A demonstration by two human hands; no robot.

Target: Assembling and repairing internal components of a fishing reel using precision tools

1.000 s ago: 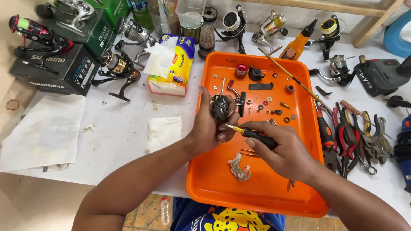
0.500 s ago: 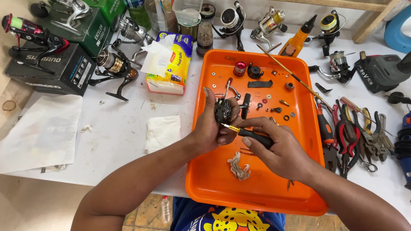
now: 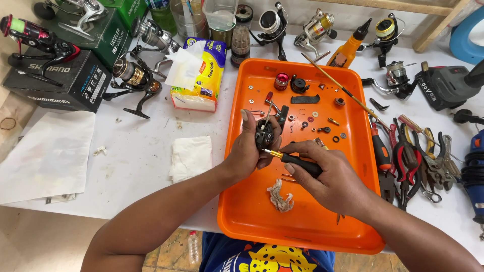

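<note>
Over an orange tray (image 3: 252,216) my left hand (image 3: 249,151) grips a small black fishing reel body (image 3: 264,135). My right hand (image 3: 327,174) holds a black-handled screwdriver (image 3: 297,161) whose brass tip touches the reel body's lower side. Several small screws, washers and black reel parts (image 3: 307,116) lie scattered on the tray's far half. A crumpled scrap of dirty tissue (image 3: 280,195) lies on the tray just below my hands.
Pliers and cutters (image 3: 413,161) lie right of the tray. A folded white tissue (image 3: 190,157) and a tissue pack (image 3: 199,75) sit to the left. Spinning reels (image 3: 136,78), dark boxes (image 3: 60,80), an orange oil bottle (image 3: 348,48) and a thin stick (image 3: 338,85) line the back.
Both hands, with the reel body and screwdriver, have stayed together over the tray and shifted only slightly; the view has drifted a little.
</note>
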